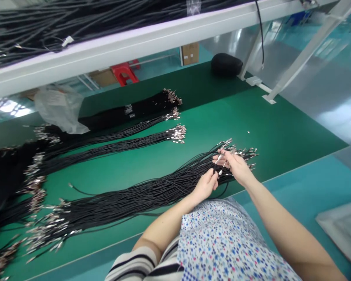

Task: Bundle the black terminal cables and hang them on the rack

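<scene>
1. The left hand (206, 184) is closed. Its fingers (214, 179) pinch the picked-out cables (220, 168) just behind their metal ends. The right hand (237, 166) has its fingers (224, 154) curled shut on the same few cables nearer the tips. Both hands are held just over the near edge of the green tabletop (280, 128)
2. Those cables belong to the cable bundle (134, 197), which lies slantwise across the tabletop with its terminals (247, 153) fanned out just beyond the right hand. The main risk is probably that lifting the few drags their neighbours along, because the strands cross and lie on one another. That would pull the fan of ends out of line
3. The metal ends look small and thin. A hard pinch or a sideways tug could bend one, or a tip could prick a fingertip
4. The bundle's end sits near the tabletop's front edge, so a strand slipping from the pinch could slide off towards the person's lap
5. A loose cable (78, 190) lies just beside the bundle on its far side and could get caught up with it if the bundle shifts
6. The other bundles (119, 146) lie well apart, further back. Mixing with them seems unlikely unless the near bundle is shoved across the tabletop
</scene>
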Available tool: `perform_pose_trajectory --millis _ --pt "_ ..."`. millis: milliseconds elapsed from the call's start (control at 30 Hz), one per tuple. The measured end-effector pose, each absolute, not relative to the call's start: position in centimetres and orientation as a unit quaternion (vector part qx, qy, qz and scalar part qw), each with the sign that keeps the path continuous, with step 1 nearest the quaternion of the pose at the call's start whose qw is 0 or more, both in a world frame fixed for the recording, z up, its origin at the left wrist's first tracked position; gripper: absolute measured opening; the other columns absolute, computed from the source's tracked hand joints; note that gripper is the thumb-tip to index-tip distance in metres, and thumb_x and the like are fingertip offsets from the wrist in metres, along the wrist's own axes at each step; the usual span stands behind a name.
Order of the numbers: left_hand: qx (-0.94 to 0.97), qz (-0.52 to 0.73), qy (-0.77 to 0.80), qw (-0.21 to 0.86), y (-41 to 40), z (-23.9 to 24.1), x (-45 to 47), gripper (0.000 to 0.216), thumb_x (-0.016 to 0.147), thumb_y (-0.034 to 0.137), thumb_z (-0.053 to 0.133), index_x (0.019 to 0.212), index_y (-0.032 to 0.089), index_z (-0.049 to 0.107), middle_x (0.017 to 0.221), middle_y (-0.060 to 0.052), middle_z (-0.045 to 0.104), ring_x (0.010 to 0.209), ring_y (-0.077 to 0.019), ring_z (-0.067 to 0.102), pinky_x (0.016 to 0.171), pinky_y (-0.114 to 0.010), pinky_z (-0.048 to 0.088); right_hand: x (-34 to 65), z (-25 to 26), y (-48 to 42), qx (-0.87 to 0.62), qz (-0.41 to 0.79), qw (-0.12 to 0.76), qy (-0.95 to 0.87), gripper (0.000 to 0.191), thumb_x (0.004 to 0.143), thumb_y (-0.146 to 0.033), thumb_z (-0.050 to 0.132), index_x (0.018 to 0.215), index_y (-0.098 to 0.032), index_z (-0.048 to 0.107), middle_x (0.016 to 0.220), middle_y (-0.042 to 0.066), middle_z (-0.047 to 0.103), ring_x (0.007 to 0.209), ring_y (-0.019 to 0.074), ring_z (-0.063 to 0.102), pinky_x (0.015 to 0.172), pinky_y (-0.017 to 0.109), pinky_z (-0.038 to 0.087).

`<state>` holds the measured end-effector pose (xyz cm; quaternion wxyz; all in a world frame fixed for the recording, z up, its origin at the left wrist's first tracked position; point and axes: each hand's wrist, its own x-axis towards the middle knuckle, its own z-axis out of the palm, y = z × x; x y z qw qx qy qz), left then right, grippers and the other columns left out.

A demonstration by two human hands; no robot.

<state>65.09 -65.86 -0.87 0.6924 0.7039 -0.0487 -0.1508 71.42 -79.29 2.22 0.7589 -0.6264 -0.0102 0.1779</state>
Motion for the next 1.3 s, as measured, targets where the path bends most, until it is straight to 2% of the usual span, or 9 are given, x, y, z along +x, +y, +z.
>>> perform_pose_trajectory --millis 167,300,467,600,767,933,1000,1133,1300 --pt "0.689 -0.229 -0.084 0.683 -66.2 -2.3 65.0 0.038 0.083 0.049 0.037 0.090 0.015 0.050 0.066 0.001 0.053 0.045 -0.0062 0.044 0.044 -0.019 0.035 70.5 1.8 -78.0 -0.559 0.240 0.793 0.009 0.031 0.079 -0.042 0.053 0.094 -0.015 0.055 0.082 0.009 0.066 0.078 0.0195 0.064 0.082 0.039 0.048" --pt "0.607 -0.244 -0.091 0.751 -66.1 -3.2 65.2 0.044 0.076 0.054 0.047 0.093 0.013 0.054 0.087 -0.008 0.060 0.072 -0.0136 0.055 0.067 -0.027 0.044 70.0 1.6 -77.5 -0.609 0.223 0.761 -0.008 0.032 0.079 -0.046 0.051 0.083 -0.015 0.055 0.069 0.005 0.065 0.070 0.0190 0.064 0.075 0.038 0.049" --pt "0.377 -0.410 -0.088 0.826 -65.7 -3.8 65.1 0.052 0.074 0.062 0.044 0.083 0.010 0.048 0.060 -0.008 0.060 0.048 -0.0158 0.055 0.050 -0.029 0.044 70.5 1.3 -77.7 -0.664 0.293 0.684 -0.076 0.039 0.081 -0.049 0.046 0.080 -0.012 0.059 0.084 0.012 0.066 0.088 0.0204 0.061 0.078 0.035 0.047" --pt "0.360 -0.419 -0.056 0.832 -65.9 -4.0 64.7 0.059 0.071 0.065 0.044 0.075 0.007 0.051 0.061 -0.010 0.058 0.052 -0.0171 0.056 0.049 -0.028 0.043 70.5 0.8 -78.4 -0.646 0.359 0.671 -0.063 0.043 0.079 -0.052 0.047 0.084 -0.012 0.061 0.086 0.012 0.066 0.086 0.0206 0.061 0.073 0.035 0.049" --pt "0.336 -0.462 -0.069 0.818 -65.8 -3.0 64.6 0.042 0.070 0.052 0.058 0.072 0.013 0.044 0.048 0.006 0.036 0.039 -0.0037 0.032 0.040 -0.018 0.025 71.0 0.5 -80.1 -0.637 0.379 0.664 -0.099 0.041 0.079 -0.049 0.050 0.077 -0.011 0.062 0.079 0.011 0.066 0.089 0.0219 0.061 0.081 0.037 0.046" --pt "0.343 -0.315 0.046 0.884 -62.8 -0.7 67.0 0.037 0.075 0.042 0.057 0.065 0.017 0.031 0.047 0.010 0.024 0.034 -0.0003 0.013 0.035 -0.014 0.009 74.3 -2.8 -79.8 -0.583 0.382 0.710 -0.104 0.051 0.079 -0.045 0.050 0.121 -0.017 0.045 0.103 0.011 0.062 0.092 0.0192 0.060 0.081 0.037 0.046" --pt "0.319 -0.229 0.083 0.916 -60.6 0.2 68.5 0.031 0.078 0.043 0.053 0.071 0.017 0.037 0.053 0.008 0.031 0.034 0.0005 0.014 0.034 -0.013 0.009 76.3 -4.8 -78.3 -0.711 0.318 0.622 -0.078 0.052 0.083 -0.039 0.045 0.129 -0.017 0.035 0.098 0.011 0.063 0.082 0.0175 0.062 0.073 0.034 0.049" --pt "0.309 -0.182 0.113 0.927 -56.2 0.4 70.9 0.017 0.082 0.036 0.050 0.088 0.020 0.048 0.057 0.007 0.033 0.034 0.0010 0.015 0.034 -0.012 0.009 79.3 -7.5 -74.7 -0.945 0.228 0.219 -0.090 0.038 0.080 -0.020 0.047 0.118 -0.013 0.048 0.082 0.014 0.065 0.075 0.0212 0.062 0.069 0.033 0.046" --pt "0.247 -0.113 0.176 0.946 -53.6 -1.8 72.0 0.016 0.087 0.028 0.042 0.082 0.015 0.050 0.050 0.008 0.021 0.033 0.0002 0.012 0.033 -0.012 0.009 79.7 -7.3 -73.8 -0.966 0.178 0.149 -0.114 0.026 0.083 -0.018 0.038 0.099 -0.014 0.058 0.083 0.016 0.064 0.083 0.0255 0.060 0.073 0.034 0.041"
